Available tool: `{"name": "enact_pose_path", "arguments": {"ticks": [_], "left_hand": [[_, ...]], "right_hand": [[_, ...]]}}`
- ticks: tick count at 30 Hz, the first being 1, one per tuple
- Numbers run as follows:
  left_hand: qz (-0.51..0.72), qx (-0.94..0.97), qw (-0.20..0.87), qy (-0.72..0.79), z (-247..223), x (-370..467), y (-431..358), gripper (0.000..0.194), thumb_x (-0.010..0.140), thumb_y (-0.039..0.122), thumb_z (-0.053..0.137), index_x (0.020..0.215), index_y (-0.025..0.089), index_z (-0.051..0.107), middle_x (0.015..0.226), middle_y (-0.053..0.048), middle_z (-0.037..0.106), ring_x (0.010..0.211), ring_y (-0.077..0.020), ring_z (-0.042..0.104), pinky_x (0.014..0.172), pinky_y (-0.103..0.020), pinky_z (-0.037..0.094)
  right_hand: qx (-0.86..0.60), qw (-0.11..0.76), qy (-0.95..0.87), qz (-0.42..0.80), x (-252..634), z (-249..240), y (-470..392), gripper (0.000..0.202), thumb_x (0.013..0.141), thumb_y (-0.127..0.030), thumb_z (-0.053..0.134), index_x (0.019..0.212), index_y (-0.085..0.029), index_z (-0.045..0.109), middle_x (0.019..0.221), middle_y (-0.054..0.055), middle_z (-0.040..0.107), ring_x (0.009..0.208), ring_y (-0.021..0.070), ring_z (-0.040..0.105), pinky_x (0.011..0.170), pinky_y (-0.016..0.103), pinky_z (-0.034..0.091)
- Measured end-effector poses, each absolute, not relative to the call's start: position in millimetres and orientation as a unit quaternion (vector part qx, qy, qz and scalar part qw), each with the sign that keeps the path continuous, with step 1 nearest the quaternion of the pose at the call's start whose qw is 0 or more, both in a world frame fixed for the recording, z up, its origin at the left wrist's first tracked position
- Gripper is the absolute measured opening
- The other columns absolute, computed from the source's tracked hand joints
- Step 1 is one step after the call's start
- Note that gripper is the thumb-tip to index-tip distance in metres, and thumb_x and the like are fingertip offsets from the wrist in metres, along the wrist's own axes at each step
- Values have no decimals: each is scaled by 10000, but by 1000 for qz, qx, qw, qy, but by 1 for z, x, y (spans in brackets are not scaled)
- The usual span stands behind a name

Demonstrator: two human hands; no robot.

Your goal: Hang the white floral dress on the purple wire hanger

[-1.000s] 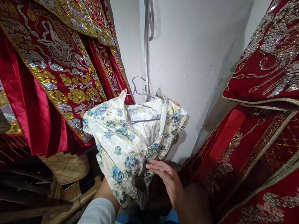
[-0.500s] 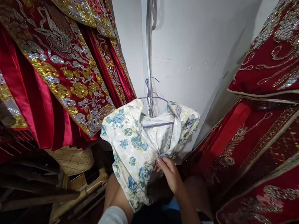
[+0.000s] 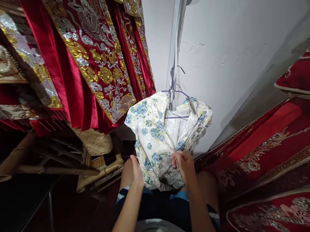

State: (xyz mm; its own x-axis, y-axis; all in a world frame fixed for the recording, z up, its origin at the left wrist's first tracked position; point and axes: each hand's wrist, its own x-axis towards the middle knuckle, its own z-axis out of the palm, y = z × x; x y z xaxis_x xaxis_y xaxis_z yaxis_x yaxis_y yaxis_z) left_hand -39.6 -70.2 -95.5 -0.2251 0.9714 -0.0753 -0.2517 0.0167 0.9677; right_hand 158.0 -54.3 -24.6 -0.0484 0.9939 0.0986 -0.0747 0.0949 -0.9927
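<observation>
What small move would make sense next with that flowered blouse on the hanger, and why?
I'd suggest the left hand gently draw the lower edge of the flowered blouse straight, while the right hand steadies the front. The lower fabric looks bunched; the left hand is beside it, and the right seems to pinch just below the neckline.

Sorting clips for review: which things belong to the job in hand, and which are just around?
In use:
floral garment, right hand pinching its front, left hand at its lower edge
purple hanger inside it

Just around:
red embroidered costume, left
red beaded costume, right
bamboo frame
</observation>
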Motion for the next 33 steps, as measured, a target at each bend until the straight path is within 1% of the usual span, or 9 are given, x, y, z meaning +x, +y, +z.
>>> {"name": "enact_pose_path", "arguments": {"ticks": [2,5,9,11,13,20,25,29,33], "left_hand": [[605,340,546,470,-88,-30,-65,694,745,714,650,1211,200,694,1208,-121,713,1315,-361,546,1086,-492,465],[632,306,554,448,-80,-18,-57,574,709,421,807,1190,144,662,1214,-161,702,1190,-339,631,1040,-449,483],[725,298,283,552,-79,-5,-59,494,788,271,685,1249,169,536,1280,-163,606,1217,-288,580,1050,-441,444],[730,353,118,573,-80,3,-66,506,808,229,649,1285,202,484,1371,-161,508,1310,-284,484,1105,-459,376],[704,456,36,543,-79,14,-73,444,832,206,624,1258,217,499,1369,-151,490,1326,-281,447,1124,-470,340],[689,557,172,431,-69,54,-73,496,755,88,590,1231,203,509,1118,-96,613,1028,-212,611,913,-344,481],[643,634,131,410,-63,47,-60,125,804,92,549,857,200,586,822,-22,599,799,-179,583,738,-281,455],[587,686,122,412,-72,38,-54,128,904,151,512,794,198,555,767,-22,556,745,-176,558,704,-274,432],[526,715,146,437,-83,42,-53,133,901,136,484,813,208,552,791,-34,568,760,-193,566,691,-284,424]], "right_hand": [[-456,509,-522,509,156,-21,-55,311,829,-340,550,547,-212,587,491,-14,528,472,137,481,489,269,367],[-466,474,-548,508,155,-14,-58,298,827,-333,545,561,-212,605,490,-10,548,471,141,492,491,274,365],[-460,444,-581,503,152,-7,-62,255,803,-304,554,577,-209,621,495,-3,570,487,147,516,498,272,386],[-452,444,-577,515,150,-6,-63,255,800,-316,559,584,-201,628,492,2,579,476,141,510,494,265,395],[-442,446,-572,528,148,-7,-63,257,809,-326,554,606,-191,635,496,3,592,457,128,498,485,254,399],[-416,429,-575,560,149,2,-56,197,775,-271,558,626,-164,629,468,9,612,393,105,509,446,216,406],[-392,468,-527,591,155,9,-52,201,771,-289,572,641,-149,638,464,16,616,352,82,471,378,189,335],[-393,537,-459,589,159,19,-33,216,784,-327,604,666,-148,630,461,-7,586,340,58,429,336,165,268],[-386,566,-456,569,159,64,9,205,806,-254,609,632,-147,592,450,-16,558,317,37,385,309,153,210]]}}
